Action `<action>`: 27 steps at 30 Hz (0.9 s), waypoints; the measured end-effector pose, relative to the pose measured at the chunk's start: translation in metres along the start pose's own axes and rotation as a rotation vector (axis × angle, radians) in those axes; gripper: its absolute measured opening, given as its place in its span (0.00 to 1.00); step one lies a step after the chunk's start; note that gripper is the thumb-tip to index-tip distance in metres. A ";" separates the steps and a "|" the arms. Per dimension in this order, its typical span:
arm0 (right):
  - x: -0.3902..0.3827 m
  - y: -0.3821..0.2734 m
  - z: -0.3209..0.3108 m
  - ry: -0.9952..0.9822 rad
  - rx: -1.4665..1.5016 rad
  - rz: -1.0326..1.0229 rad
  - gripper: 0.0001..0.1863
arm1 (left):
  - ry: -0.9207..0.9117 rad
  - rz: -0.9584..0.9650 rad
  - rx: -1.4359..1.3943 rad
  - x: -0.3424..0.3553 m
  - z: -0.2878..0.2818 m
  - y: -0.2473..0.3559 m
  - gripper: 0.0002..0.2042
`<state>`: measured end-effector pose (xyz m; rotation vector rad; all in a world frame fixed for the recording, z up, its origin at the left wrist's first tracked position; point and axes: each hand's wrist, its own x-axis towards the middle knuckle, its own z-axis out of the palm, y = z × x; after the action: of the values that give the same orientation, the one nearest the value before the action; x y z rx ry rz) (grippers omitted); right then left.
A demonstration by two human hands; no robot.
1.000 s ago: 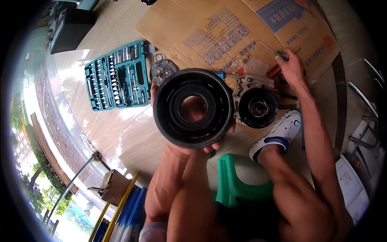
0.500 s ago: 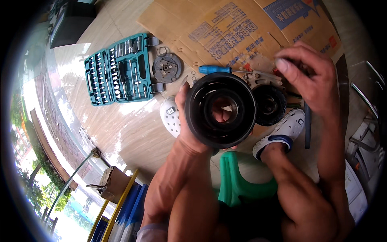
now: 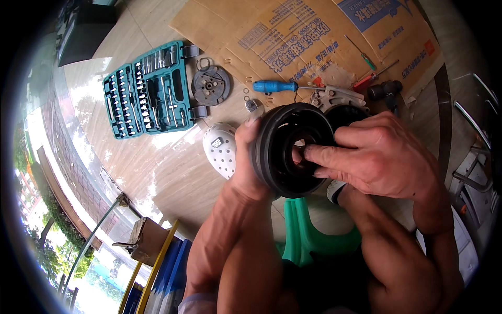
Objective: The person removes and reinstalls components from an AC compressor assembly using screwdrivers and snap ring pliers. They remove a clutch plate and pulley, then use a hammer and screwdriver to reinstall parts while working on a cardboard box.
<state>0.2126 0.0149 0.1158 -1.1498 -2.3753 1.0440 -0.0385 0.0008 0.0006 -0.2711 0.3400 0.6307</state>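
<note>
A black grooved pulley (image 3: 260,152) is tilted in front of me, its open face turned partly to the right. My left hand (image 3: 246,162) wraps round its left side and underside, with the thumb up on the outer wall. From the right, my right hand (image 3: 379,157) reaches into the open face. Its index finger is at the edge of the centre bore, with the thumb just below, so it grips the inner hub. Behind this hand lies a second round black part (image 3: 345,112), mostly covered.
A teal socket set case (image 3: 137,97) lies open at left, beside a round clutch plate (image 3: 210,85). A blue-handled screwdriver (image 3: 274,86), metal housing (image 3: 334,98) and red-handled screwdriver (image 3: 364,80) rest at flattened cardboard (image 3: 235,29). A green stool (image 3: 296,230) is below.
My right hand has come down and left from above the floor to the pulley's centre. The pulley has tilted to face right. My view has shifted slightly.
</note>
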 end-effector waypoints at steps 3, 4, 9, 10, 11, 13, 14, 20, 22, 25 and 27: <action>-0.001 -0.002 0.003 0.030 0.050 0.003 0.22 | 0.200 0.087 0.121 0.003 0.028 -0.009 0.40; -0.001 -0.004 0.003 0.044 0.057 0.000 0.22 | 0.239 0.108 0.144 0.003 0.034 -0.011 0.39; -0.004 -0.012 0.012 0.068 0.120 0.032 0.21 | 0.079 0.113 0.036 -0.001 0.020 -0.012 0.41; -0.004 -0.012 0.012 0.063 0.136 0.040 0.21 | 0.031 0.110 -0.002 -0.003 0.016 -0.013 0.42; -0.005 -0.012 0.012 0.059 0.152 0.047 0.21 | -0.016 0.105 -0.039 -0.004 0.013 -0.013 0.43; -0.006 -0.013 0.012 0.047 0.182 0.073 0.21 | 0.000 0.113 -0.045 -0.003 0.018 -0.015 0.42; -0.007 -0.013 0.012 0.041 0.197 0.085 0.21 | 0.029 0.115 -0.036 -0.003 0.021 -0.015 0.42; -0.007 -0.011 0.019 0.114 0.431 0.076 0.11 | 0.060 0.123 0.180 -0.001 0.033 -0.017 0.41; -0.008 -0.012 0.012 0.043 0.527 0.107 0.12 | 0.032 0.138 0.209 -0.001 0.034 -0.019 0.41; -0.011 -0.011 0.010 0.022 0.640 0.137 0.12 | 0.049 0.163 0.331 -0.001 0.042 -0.019 0.41; -0.012 -0.012 0.012 0.047 0.663 0.152 0.12 | 0.180 0.185 0.578 0.000 0.058 -0.018 0.41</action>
<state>0.2072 -0.0051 0.1164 -1.0759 -1.6973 1.6580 -0.0145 0.0062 0.0557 0.2625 0.7075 0.6638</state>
